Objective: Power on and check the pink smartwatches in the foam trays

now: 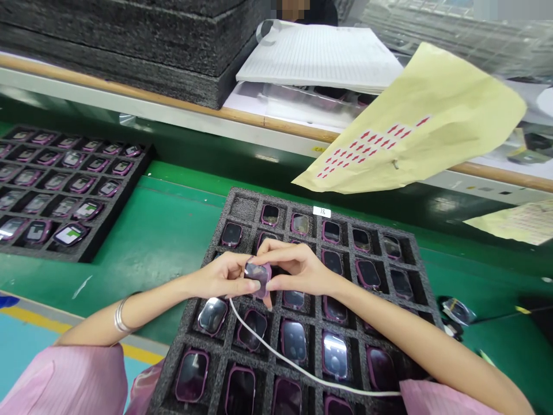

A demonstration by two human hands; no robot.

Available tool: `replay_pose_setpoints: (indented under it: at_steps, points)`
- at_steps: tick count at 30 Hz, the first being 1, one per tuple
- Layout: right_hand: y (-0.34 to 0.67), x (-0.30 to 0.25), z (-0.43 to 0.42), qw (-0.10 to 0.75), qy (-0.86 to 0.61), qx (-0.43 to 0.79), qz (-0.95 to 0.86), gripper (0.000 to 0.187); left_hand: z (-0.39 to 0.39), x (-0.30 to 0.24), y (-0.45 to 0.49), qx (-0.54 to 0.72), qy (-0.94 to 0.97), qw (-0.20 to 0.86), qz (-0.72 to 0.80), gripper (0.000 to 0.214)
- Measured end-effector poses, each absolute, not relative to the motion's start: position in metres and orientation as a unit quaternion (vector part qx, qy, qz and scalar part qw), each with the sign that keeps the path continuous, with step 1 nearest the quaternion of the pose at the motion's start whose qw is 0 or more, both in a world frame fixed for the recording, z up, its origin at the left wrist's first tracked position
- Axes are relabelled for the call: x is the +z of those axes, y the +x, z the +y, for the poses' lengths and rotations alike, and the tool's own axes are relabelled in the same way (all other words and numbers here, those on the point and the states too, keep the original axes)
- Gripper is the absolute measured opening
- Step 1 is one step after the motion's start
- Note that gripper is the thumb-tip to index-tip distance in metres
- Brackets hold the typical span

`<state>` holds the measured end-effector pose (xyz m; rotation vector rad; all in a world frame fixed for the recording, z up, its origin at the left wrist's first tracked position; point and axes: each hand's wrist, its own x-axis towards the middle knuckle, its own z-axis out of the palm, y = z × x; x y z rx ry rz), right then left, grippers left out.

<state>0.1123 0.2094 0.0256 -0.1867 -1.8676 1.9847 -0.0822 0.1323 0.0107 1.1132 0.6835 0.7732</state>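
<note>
A purple-framed smartwatch body (pixel 257 278) without a strap is held up between both hands above a black foam tray (pixel 242 208). My left hand (pixel 224 275) grips its left side, thumb across the dark screen. On the opposite edge, the fingers and thumb of my right hand (pixel 298 268) pinch the frame. A thin white cable (pixel 298 369) runs from beneath my left hand over the tray toward my right sleeve; where it ends under the hand is hidden. Several similar watch bodies (pixel 192 376) lie face up in the tray's compartments, and its top left compartment holds none.
Another foam tray (pixel 97 242) of watches, some with lit screens, lies at left on the green tabletop (pixel 173 202). Behind, a raised shelf carries stacked black foam (pixel 129 52) and a notebook (pixel 319 57). A yellow paper with red arrows (pixel 440 115) hangs over its edge. A coiled cable (pixel 458 311) sits at right.
</note>
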Motion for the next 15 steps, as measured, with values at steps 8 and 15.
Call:
replay_pose_setpoints:
  at_steps: [8,15]
  points:
    - [0.11,0.018,0.217,0.186,-0.061,0.757,-0.623,0.038,0.132,0.008,-0.081,0.373,0.52,0.697,0.323,0.029]
    - [0.114,0.027,0.211,0.194,-0.012,0.662,-0.724,0.044,0.119,-0.001,-0.089,0.297,0.551,0.675,0.391,0.021]
